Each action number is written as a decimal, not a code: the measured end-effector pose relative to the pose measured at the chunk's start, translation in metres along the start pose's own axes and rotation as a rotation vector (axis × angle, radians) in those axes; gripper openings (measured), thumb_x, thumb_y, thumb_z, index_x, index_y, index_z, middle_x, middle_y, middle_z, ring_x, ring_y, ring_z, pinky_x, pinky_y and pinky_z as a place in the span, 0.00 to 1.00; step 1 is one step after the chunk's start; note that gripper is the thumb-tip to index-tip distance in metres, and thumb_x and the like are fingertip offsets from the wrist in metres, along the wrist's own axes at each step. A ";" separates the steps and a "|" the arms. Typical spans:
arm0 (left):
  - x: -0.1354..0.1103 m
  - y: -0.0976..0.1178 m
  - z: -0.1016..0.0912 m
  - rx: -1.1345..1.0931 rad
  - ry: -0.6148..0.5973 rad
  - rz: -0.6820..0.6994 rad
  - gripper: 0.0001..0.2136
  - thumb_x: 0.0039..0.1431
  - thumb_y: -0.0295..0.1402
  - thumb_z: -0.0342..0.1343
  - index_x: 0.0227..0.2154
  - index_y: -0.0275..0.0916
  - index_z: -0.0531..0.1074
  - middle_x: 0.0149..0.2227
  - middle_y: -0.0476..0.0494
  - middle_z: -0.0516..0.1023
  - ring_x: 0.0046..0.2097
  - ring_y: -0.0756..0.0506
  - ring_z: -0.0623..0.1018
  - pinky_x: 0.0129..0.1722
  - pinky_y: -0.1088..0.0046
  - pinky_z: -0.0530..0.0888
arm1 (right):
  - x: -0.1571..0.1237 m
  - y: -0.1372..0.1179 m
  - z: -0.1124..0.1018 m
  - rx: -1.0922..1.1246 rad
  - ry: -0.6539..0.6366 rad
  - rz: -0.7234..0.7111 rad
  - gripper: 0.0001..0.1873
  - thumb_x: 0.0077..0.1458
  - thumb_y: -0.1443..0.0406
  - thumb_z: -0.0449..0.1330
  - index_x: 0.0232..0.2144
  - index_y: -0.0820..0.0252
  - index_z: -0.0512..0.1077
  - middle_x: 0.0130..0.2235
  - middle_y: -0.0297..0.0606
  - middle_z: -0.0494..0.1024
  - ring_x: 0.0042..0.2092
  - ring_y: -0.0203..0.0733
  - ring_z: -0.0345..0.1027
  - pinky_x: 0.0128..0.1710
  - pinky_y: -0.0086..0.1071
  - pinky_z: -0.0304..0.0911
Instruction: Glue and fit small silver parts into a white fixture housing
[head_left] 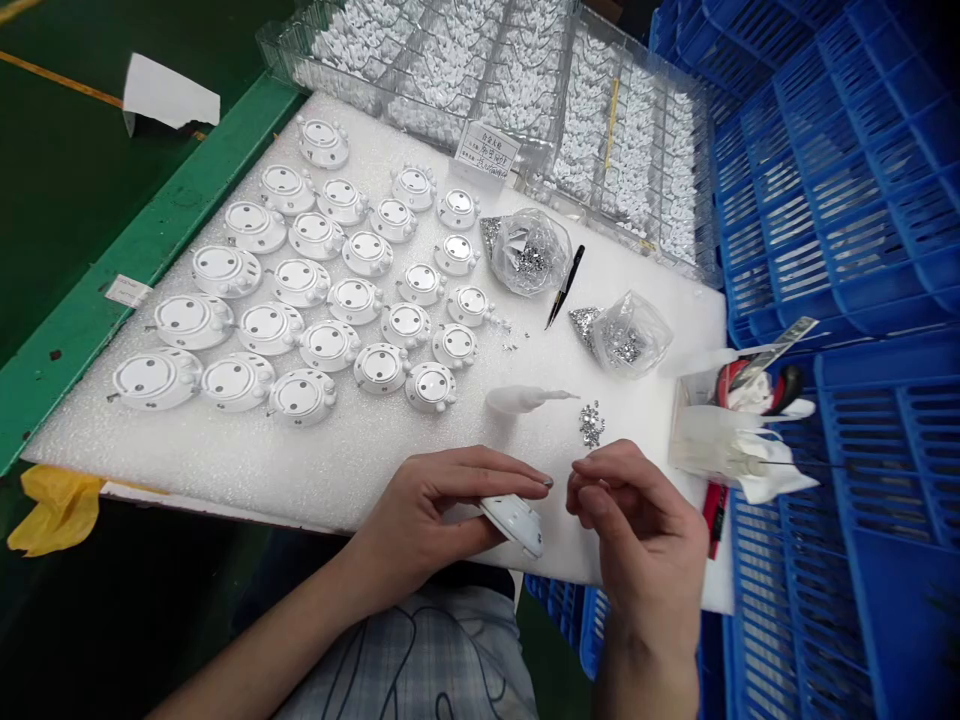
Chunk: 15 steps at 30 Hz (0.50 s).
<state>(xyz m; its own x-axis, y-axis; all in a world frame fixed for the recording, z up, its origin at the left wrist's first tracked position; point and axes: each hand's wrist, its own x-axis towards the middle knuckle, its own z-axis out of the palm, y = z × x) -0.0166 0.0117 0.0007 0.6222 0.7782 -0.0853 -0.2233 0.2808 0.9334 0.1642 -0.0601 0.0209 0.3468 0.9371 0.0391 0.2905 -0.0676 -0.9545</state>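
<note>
My left hand [450, 500] is closed on a small white oval plastic piece [514, 520], held tilted between thumb and fingers above the near edge of the foam sheet. A tiny shiny spot shows at its fingertip. Just to the right, my right hand [637, 500] is curled, thumb and fingers drawn together; anything between them is hidden. Beyond it lies a loose pile of small silver rhinestones [591, 424]. A translucent squeeze bottle [521, 399] with a thin nozzle lies left of that pile.
Rows of similar white pieces [330, 345] cover the foam sheet's [360, 440] left side. Two bags of silver bits [534, 255] and black tweezers [566, 287] lie farther back. Clear trays [525, 90] of white parts stand behind. Blue crates [840, 180] and a bottle holder [697, 440] are right.
</note>
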 end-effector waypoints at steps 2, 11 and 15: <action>0.000 0.000 0.000 -0.020 0.005 -0.010 0.11 0.57 0.24 0.66 0.40 0.45 0.87 0.47 0.42 0.87 0.46 0.41 0.86 0.43 0.70 0.83 | 0.000 -0.001 -0.005 -0.043 0.094 -0.066 0.03 0.58 0.66 0.65 0.35 0.53 0.80 0.31 0.34 0.73 0.30 0.36 0.67 0.25 0.31 0.59; -0.002 -0.002 -0.002 -0.028 -0.013 0.007 0.18 0.55 0.18 0.64 0.41 0.48 0.86 0.47 0.45 0.87 0.46 0.43 0.86 0.44 0.73 0.82 | 0.022 0.017 -0.092 -0.486 0.890 -0.191 0.15 0.50 0.61 0.71 0.42 0.53 0.79 0.33 0.35 0.75 0.30 0.43 0.67 0.33 0.41 0.61; -0.002 -0.002 -0.002 -0.026 -0.014 0.011 0.17 0.55 0.18 0.64 0.41 0.48 0.86 0.47 0.45 0.87 0.45 0.44 0.86 0.43 0.73 0.81 | 0.025 0.032 -0.112 -0.646 0.816 -0.145 0.13 0.54 0.55 0.69 0.35 0.59 0.79 0.31 0.35 0.76 0.28 0.40 0.68 0.33 0.39 0.64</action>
<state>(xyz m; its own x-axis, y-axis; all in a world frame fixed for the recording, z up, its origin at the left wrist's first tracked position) -0.0188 0.0105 -0.0016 0.6299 0.7735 -0.0699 -0.2498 0.2870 0.9248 0.2817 -0.0768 0.0247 0.6965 0.4517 0.5576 0.7148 -0.3680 -0.5947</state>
